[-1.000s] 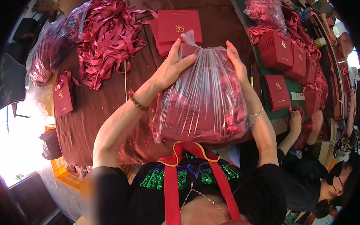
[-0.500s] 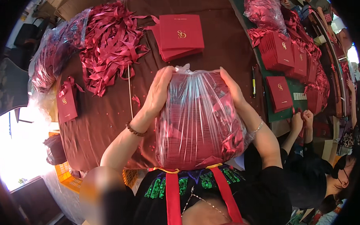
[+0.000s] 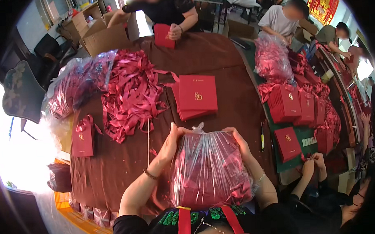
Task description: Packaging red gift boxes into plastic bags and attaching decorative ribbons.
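Observation:
A clear plastic bag (image 3: pixel 210 167), tied in a knot at its far end, is held against my front at the table edge. Through the film show a stack of red paper gift bags and loose red ribbon. My left hand (image 3: pixel 170 143) presses on its left side near the knot, fingers reaching over the far edge. Opposite it, my right hand (image 3: pixel 239 140) holds the right side the same way. Just beyond the knot lies a short pile of flat red gift bags (image 3: pixel 198 93) with gold print, a ribbon trailing off its left.
Left of the pile is a heap of red ribbons (image 3: pixel 133 94) beside another ribbon-filled plastic bag (image 3: pixel 79 87). A single gift bag (image 3: pixel 82 139) lies nearer. An orange crate (image 3: pixel 81 219) stands low at left. Co-workers sit around, with stacked gift bags (image 3: pixel 284 103) on the green table at right.
My view has tilted up, so the scene sits lower and a co-worker across the table, holding a red gift bag, has come into sight. Both my hands still hold the plastic bag.

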Demonstrator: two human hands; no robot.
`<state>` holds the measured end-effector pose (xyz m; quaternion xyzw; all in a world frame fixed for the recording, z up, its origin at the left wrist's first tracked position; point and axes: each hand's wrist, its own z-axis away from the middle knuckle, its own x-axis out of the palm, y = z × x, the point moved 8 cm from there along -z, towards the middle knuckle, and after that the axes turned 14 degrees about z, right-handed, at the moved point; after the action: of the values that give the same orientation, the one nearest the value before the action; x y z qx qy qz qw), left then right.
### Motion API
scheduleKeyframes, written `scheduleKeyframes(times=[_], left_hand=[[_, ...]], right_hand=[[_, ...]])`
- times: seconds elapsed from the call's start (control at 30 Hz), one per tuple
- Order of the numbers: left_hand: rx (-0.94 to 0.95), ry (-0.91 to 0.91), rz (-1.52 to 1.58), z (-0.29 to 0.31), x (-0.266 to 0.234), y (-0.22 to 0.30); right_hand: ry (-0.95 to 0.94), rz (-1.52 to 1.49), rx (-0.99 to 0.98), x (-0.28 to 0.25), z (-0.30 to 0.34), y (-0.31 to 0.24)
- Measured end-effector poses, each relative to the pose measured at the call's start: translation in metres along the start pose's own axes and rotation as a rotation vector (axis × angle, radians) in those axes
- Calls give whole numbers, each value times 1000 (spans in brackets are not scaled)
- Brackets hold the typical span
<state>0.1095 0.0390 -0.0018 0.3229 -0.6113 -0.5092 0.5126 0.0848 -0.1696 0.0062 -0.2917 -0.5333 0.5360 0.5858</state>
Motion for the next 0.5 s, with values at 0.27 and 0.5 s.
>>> scheduleKeyframes(times=[0.27, 0.5], left_hand=[[-6, -186, 412, -14, -8, -65], [89, 122, -254, 37, 5, -20]], right_hand=[[-173, 95, -147, -4, -18, 23], [-18, 57, -119, -20, -10, 47]])
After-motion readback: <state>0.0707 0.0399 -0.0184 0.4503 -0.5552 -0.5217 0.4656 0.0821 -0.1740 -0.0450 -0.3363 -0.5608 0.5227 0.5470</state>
